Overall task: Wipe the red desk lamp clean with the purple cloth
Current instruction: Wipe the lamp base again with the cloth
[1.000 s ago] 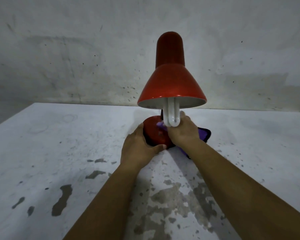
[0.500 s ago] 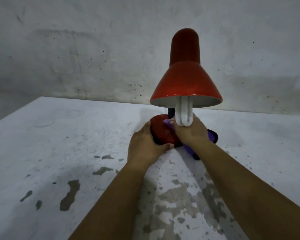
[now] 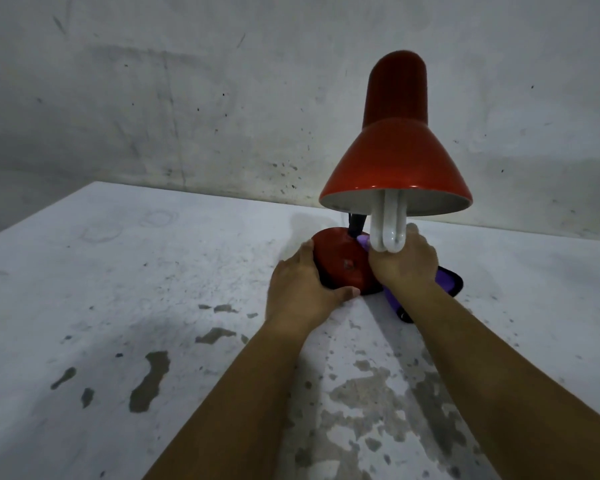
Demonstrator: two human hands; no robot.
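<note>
The red desk lamp (image 3: 395, 161) stands on the white table near the back wall, its cone shade tipped toward me with a white bulb (image 3: 388, 223) hanging out. Its rounded red base (image 3: 343, 263) sits below the shade. My left hand (image 3: 302, 289) cups the base's left front side, thumb along its lower edge. My right hand (image 3: 404, 261) presses the purple cloth (image 3: 445, 282) onto the right side of the base, under the bulb. Most of the cloth is hidden by this hand; its dark-edged end trails out to the right.
The white table (image 3: 118, 289) has worn grey patches of chipped paint in front of the lamp. A scuffed grey wall (image 3: 222, 98) rises right behind the table's far edge. The table's left edge runs diagonally at far left.
The view has shifted left, so the lamp sits further right in frame. Both hands stay on the base; the right hand with the cloth has shifted only slightly on it.
</note>
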